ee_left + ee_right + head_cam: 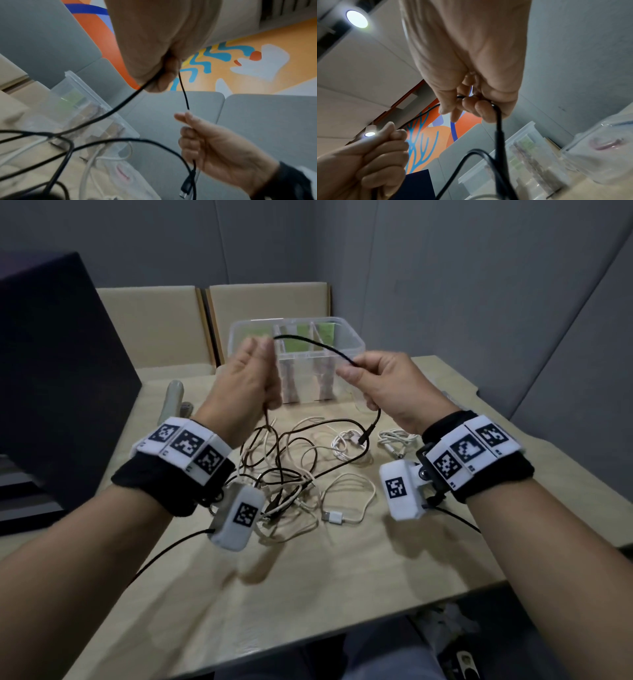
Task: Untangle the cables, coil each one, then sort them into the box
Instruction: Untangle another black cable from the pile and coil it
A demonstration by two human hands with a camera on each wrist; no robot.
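Observation:
Both hands are raised above the table in front of a clear divided box (358, 345). My left hand (255, 359) pinches a thin black cable (318, 347) at its fingertips, and the cable also runs down through its fist. My right hand (358, 371) grips the same cable a short span away. The cable's plug end (367, 435) dangles below the right hand. The left wrist view shows the black cable (184, 93) stretched between the left hand (164, 73) and the right hand (197, 135). Below lies a tangle of black and white cables (284, 470).
A white USB cable (334, 516) and small white cable bundles (394, 440) lie on the light wooden table (308, 594). A dark panel (51, 371) stands at the left, with a beige handset (175, 402) beside it. Two beige chair backs (267, 302) stand behind the box.

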